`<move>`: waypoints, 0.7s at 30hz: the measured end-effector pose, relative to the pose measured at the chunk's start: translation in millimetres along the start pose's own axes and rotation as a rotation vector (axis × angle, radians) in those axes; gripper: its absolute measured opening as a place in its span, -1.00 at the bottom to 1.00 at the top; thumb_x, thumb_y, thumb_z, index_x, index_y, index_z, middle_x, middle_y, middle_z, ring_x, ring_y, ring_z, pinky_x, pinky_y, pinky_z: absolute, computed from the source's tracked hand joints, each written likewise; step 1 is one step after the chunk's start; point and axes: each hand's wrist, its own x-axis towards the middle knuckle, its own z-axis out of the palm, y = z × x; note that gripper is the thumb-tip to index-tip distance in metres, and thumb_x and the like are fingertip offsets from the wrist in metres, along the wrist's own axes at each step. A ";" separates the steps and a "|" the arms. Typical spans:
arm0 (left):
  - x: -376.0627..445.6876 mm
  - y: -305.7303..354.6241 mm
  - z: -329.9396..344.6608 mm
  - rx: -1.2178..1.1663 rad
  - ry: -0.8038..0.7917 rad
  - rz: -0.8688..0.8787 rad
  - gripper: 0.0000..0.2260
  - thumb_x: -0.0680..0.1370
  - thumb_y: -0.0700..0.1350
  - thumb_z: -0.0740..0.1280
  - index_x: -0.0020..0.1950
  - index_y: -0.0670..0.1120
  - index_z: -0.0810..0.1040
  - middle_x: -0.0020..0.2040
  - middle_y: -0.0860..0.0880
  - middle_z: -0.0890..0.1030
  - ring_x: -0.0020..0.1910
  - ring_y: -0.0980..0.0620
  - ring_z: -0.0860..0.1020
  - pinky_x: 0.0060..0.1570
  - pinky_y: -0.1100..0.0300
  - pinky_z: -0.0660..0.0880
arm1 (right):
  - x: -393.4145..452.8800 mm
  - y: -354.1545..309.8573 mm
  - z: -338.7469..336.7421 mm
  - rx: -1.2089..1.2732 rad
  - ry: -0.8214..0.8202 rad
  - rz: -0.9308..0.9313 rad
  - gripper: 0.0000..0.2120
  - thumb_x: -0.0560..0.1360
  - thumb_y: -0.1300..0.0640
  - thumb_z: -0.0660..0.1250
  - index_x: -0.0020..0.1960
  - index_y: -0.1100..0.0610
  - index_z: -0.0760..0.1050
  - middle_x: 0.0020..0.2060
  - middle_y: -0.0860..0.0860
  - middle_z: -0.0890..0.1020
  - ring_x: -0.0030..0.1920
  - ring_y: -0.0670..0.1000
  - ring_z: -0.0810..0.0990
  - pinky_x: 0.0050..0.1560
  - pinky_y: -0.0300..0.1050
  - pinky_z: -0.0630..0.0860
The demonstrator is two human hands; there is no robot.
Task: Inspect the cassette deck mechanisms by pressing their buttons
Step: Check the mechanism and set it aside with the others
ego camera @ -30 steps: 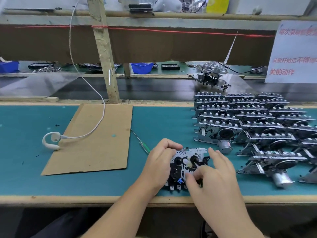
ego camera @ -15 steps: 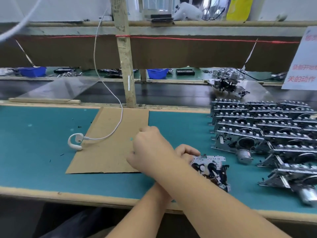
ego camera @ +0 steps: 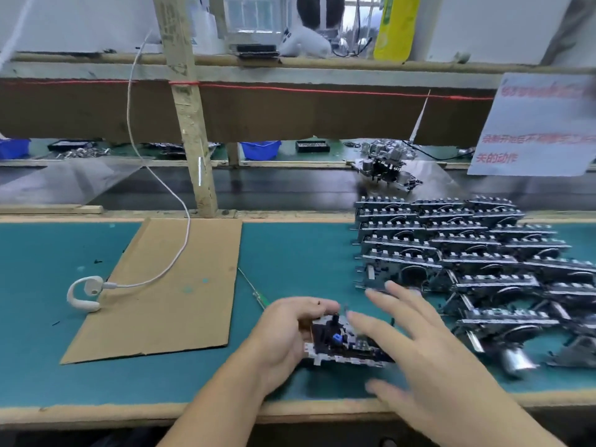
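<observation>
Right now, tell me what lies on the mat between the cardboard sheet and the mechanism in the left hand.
In the head view, a thin green-handled tool lies on the mat between the cardboard sheet and the mechanism gripped by the left hand.

Two bare hands, left hand [ego camera: 287,337] and right hand [ego camera: 429,359], over one black cassette deck mechanism [ego camera: 342,345] on the green-topped bench [ego camera: 290,253]; beside it, one brown cardboard sheet [ego camera: 167,291], one white ear-hook earphone [ego camera: 85,293], two blue plastic bins [ego camera: 260,149] behind, and stacked grey metal mechanisms [ego camera: 467,253] too overlapped to count.
</observation>
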 end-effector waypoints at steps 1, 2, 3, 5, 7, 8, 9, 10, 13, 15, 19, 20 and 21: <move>-3.5 1.8 3.4 0.017 -0.096 -0.057 -0.71 0.61 -0.31 0.24 -0.09 -0.23 0.76 -0.03 -0.21 0.72 -0.11 -0.14 0.66 -0.09 0.02 0.62 | -16.2 5.1 -2.2 0.016 0.023 0.037 -0.22 0.06 0.14 0.71 0.26 -0.02 0.62 0.27 0.06 0.59 0.36 0.18 0.51 0.21 0.03 0.56; -5.5 2.1 7.5 0.036 -0.176 -0.091 -0.73 0.61 -0.30 0.24 -0.04 -0.24 0.76 -0.02 -0.23 0.72 -0.14 -0.13 0.66 -0.13 0.01 0.64 | -30.2 7.2 -4.8 0.014 0.103 0.091 -0.29 0.01 0.30 0.69 0.16 0.07 0.68 0.13 0.05 0.67 0.21 0.19 0.63 0.11 0.06 0.62; -6.8 2.9 13.8 0.054 -0.244 -0.112 -0.76 0.60 -0.27 0.27 0.02 -0.22 0.76 -0.01 -0.23 0.72 -0.17 -0.12 0.67 -0.18 0.02 0.65 | -39.0 9.3 -6.7 0.018 0.196 0.087 -0.34 0.03 0.40 0.64 0.11 0.11 0.69 0.04 0.02 0.69 0.09 0.16 0.68 0.05 0.03 0.64; -9.1 6.0 27.6 0.044 -0.345 -0.121 -0.75 0.56 -0.10 0.33 0.14 -0.10 0.74 -0.04 -0.21 0.69 -0.26 -0.11 0.65 -0.38 0.05 0.63 | -57.4 15.2 -22.4 -0.023 0.379 0.056 -0.43 0.16 0.45 0.53 0.12 0.10 0.69 -0.03 -0.03 0.68 -0.02 0.06 0.67 0.00 -0.08 0.61; -7.0 7.0 38.6 0.111 -0.339 -0.029 -0.71 0.51 0.09 0.36 0.14 0.05 0.74 -0.14 -0.19 0.69 -0.36 -0.13 0.64 -0.55 0.12 0.53 | -78.0 30.7 -48.5 0.004 0.418 0.178 -0.60 0.38 0.37 0.41 0.08 -0.03 0.69 -0.06 -0.12 0.67 0.05 -0.01 0.63 0.00 -0.29 0.53; -0.4 2.9 40.2 0.170 -0.238 0.049 -0.76 0.49 0.11 0.38 0.06 0.09 0.75 -0.17 -0.19 0.71 -0.40 -0.15 0.65 -0.57 0.14 0.52 | -85.8 43.4 -63.6 0.126 0.402 0.345 -0.72 0.51 0.25 0.38 -0.02 -0.12 0.70 -0.12 -0.19 0.67 0.11 -0.02 0.63 -0.04 -0.42 0.49; 6.5 -4.0 40.5 0.228 -0.121 0.140 -0.85 0.51 0.05 0.39 -0.04 0.11 0.76 -0.21 -0.19 0.72 -0.41 -0.12 0.66 -0.56 0.17 0.53 | -97.7 58.4 -78.8 0.210 0.444 0.484 -0.81 0.55 0.10 0.40 -0.08 -0.19 0.68 -0.16 -0.24 0.66 0.13 -0.04 0.63 -0.09 -0.47 0.46; 16.2 -14.9 36.6 0.320 -0.007 0.227 -0.85 0.57 -0.04 0.39 -0.12 0.12 0.75 -0.23 -0.16 0.72 -0.44 -0.04 0.64 -0.54 0.24 0.53 | -114.6 72.9 -95.4 0.216 0.515 0.582 -0.89 0.51 0.00 0.43 -0.03 -0.21 0.66 -0.11 -0.28 0.65 0.12 -0.12 0.62 -0.08 -0.48 0.45; 36.4 -40.4 24.4 0.522 0.113 0.281 -0.83 0.62 -0.10 0.41 -0.10 0.14 0.70 -0.29 -0.03 0.71 -0.51 0.05 0.56 -0.53 0.36 0.44 | -156.6 121.1 -143.0 -0.063 0.678 0.699 -0.65 0.49 0.02 0.46 0.25 -0.16 0.54 0.00 -0.32 0.57 0.01 -0.21 0.54 -0.02 -0.23 0.47; 45.8 -47.3 20.2 0.537 0.072 0.233 -0.89 0.56 0.12 0.43 -0.01 0.13 0.69 -0.29 -0.01 0.72 -0.50 0.05 0.57 -0.51 0.38 0.43 | -168.5 170.0 -158.3 -0.173 0.645 0.917 -0.67 0.51 0.03 0.44 0.25 -0.12 0.49 -0.18 -0.30 0.55 -0.13 -0.09 0.51 -0.10 -0.08 0.43; 49.4 -50.7 12.8 0.645 0.106 0.268 -0.69 0.46 0.27 0.39 0.06 0.11 0.67 -0.29 0.02 0.71 -0.48 0.07 0.57 -0.47 0.42 0.42 | -165.4 277.8 -132.9 -0.111 0.412 1.320 -0.77 0.51 0.07 0.41 0.15 0.09 0.54 -0.33 0.00 0.67 -0.09 0.14 0.64 -0.03 -0.01 0.56; 48.8 -52.7 13.1 0.657 0.114 0.300 -0.81 0.53 0.16 0.42 0.05 0.11 0.68 -0.29 0.02 0.71 -0.47 0.07 0.58 -0.48 0.42 0.42 | -162.7 298.2 -123.2 -0.094 0.353 1.379 -0.79 0.51 0.09 0.40 0.12 0.12 0.55 -0.26 0.07 0.69 -0.05 0.16 0.64 -0.02 -0.02 0.57; 50.2 -56.6 13.0 0.659 0.123 0.328 -0.91 0.58 0.05 0.42 0.04 0.10 0.68 -0.29 0.02 0.71 -0.46 0.07 0.58 -0.49 0.42 0.42 | -160.7 315.5 -115.1 -0.095 0.301 1.420 -0.79 0.52 0.11 0.39 0.13 0.14 0.55 -0.15 0.12 0.70 -0.02 0.17 0.63 -0.05 -0.04 0.58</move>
